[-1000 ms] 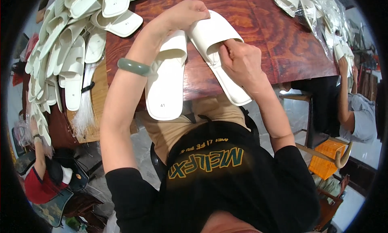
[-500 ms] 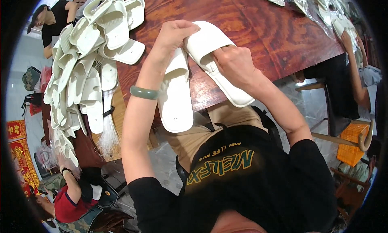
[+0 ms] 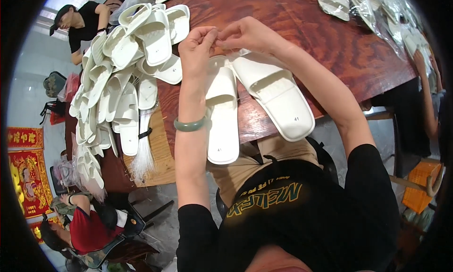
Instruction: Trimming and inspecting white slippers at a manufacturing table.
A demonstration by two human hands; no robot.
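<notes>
Two white open-toed slippers lie side by side at the table's near edge: the left slipper (image 3: 222,130) points straight away from me, and the right slipper (image 3: 289,109) is angled, toe towards the other. Their heels overhang the edge. Just beyond the toes, my left hand (image 3: 197,45) is closed in a pinch, a green bangle on its wrist. Facing it, my right hand (image 3: 250,35) also pinches, its fingertips close to the left ones. Whatever lies between the fingertips is too fine to make out.
A heap of white slippers (image 3: 118,78) covers the table's left side, beside a bundle of clear plastic strands (image 3: 144,161). Clear-bagged slippers (image 3: 365,10) lie at the far right. Co-workers sit to the left and right. An orange basket (image 3: 421,187) stands at right.
My right hand has left the strap of the right slipper and moved up to my left hand. My left hand has let go of that slipper's toe. The slipper now lies sole down.
</notes>
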